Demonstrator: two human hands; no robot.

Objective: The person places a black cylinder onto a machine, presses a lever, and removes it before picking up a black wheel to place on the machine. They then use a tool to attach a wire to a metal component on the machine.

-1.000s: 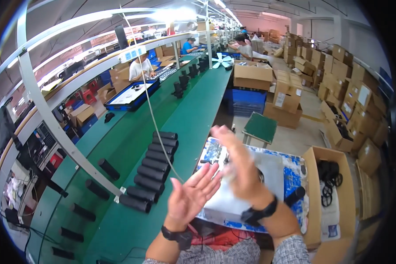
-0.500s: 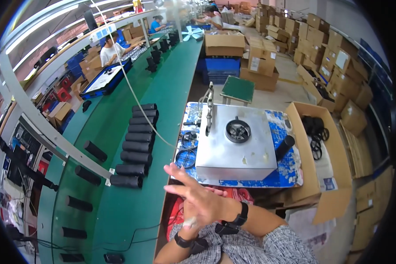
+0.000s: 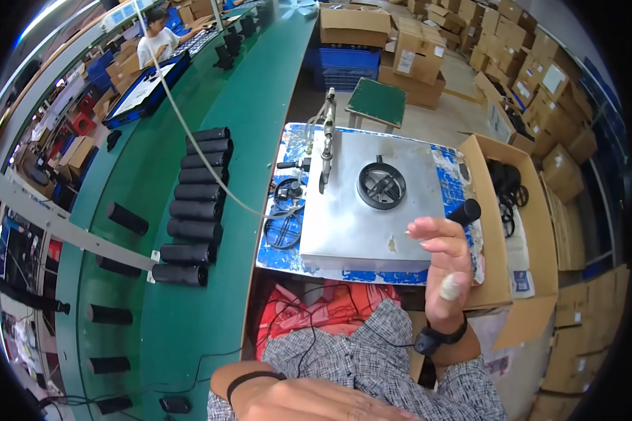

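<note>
My right hand (image 3: 444, 270) is raised over the near right corner of the metal box (image 3: 344, 231), its fingers curved and apart with nothing in them. A pale wrap covers one of its digits. Just beyond its fingertips, a black cylinder (image 3: 465, 212) leans beside the box. Low at the picture's edge, my left hand (image 3: 323, 401) lies flat across my patterned clothing, fingers stretched to the right and partly cut off. On the box top sits a black spoked ring (image 3: 381, 186), next to a metal lever fixture (image 3: 328, 140).
Several black cylinders (image 3: 193, 210) lie in a row on the green bench (image 3: 239, 281); more lie along its left side. Black ringed parts (image 3: 283, 230) rest left of the box. An open carton (image 3: 484, 161) stands right. A thin hose (image 3: 211, 168) crosses the bench. Another person (image 3: 158, 42) sits far left.
My hands were crossed together near the table's front edge. They have parted: the right has moved right, the left down to my clothing. The view has tilted downward.
</note>
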